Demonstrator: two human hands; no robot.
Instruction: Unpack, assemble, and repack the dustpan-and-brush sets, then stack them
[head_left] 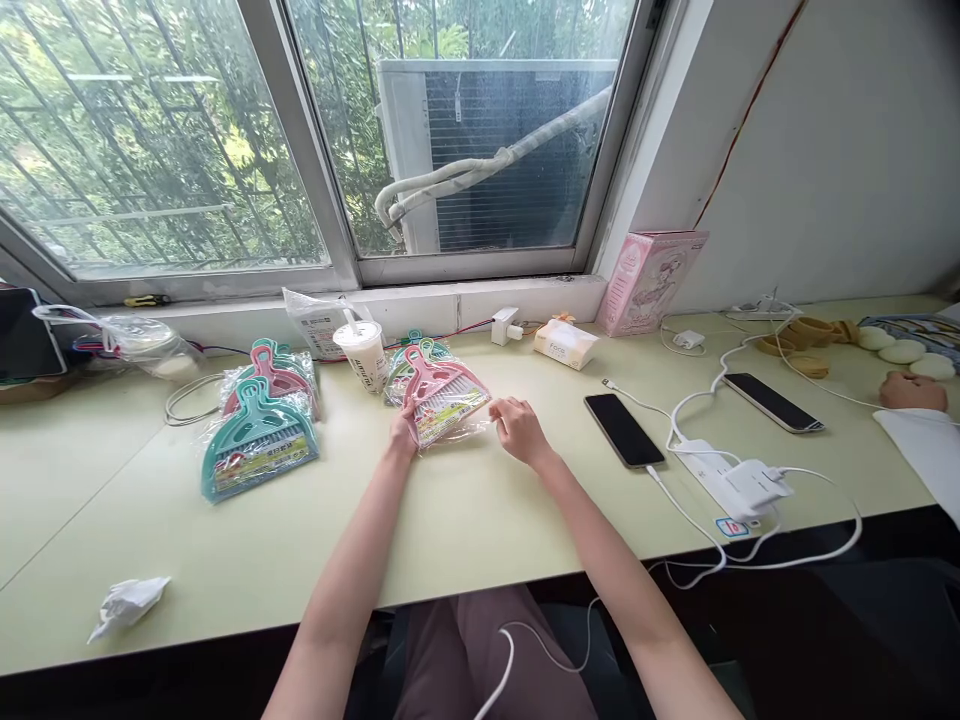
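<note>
A pink dustpan-and-brush set in a clear plastic bag (442,392) lies on the pale green desk (465,520) in front of me. My left hand (403,432) grips the bag's lower left corner, fingers closed on the plastic. My right hand (517,428) rests at the bag's right edge, fingers curled and pinching the wrapper. More bagged sets lie behind it (416,350). A teal and a pink bagged set (259,435) are stacked to the left, apart from both hands.
A lidded cup (362,352) stands just left of the pink set. A tissue pack (565,343), two black phones (622,428), a white power strip with cables (739,482) and a pink box (649,278) lie to the right. Crumpled paper (127,603) sits near the front left. Another person's hand (911,390) is at far right.
</note>
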